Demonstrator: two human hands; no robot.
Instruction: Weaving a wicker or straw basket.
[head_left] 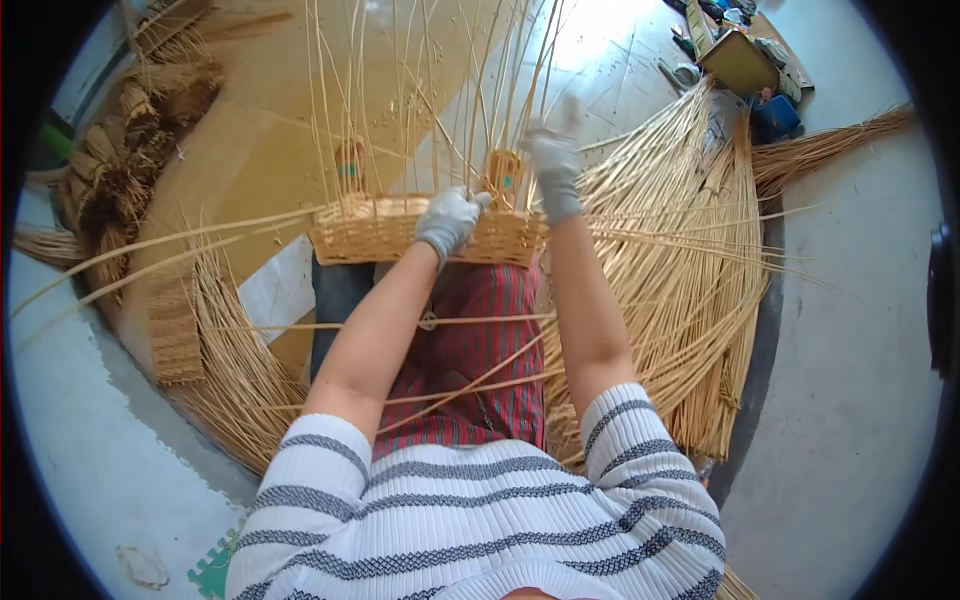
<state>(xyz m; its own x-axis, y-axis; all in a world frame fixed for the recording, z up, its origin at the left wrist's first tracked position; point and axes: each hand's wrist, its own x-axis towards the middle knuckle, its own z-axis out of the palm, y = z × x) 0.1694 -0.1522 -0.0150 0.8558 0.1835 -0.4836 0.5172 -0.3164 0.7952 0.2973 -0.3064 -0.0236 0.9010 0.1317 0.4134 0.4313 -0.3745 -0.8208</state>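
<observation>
The woven basket (345, 238) looks like rough cane with a faint sheen, the gloves (447, 224) matt cloth, the top (450, 515) ribbed knit, the floor (610, 50) smooth and glossy.

Tall canes (478, 100) fence off the air above the basket (360, 240), with only slim gaps between them. Long strands (200, 231) jut out past its left end, over the floor mat (255, 150); a broad straw heap (670, 300) blocks the mat's right edge. I'd reach along the basket's near wall, left of the left hand (452, 222).
</observation>
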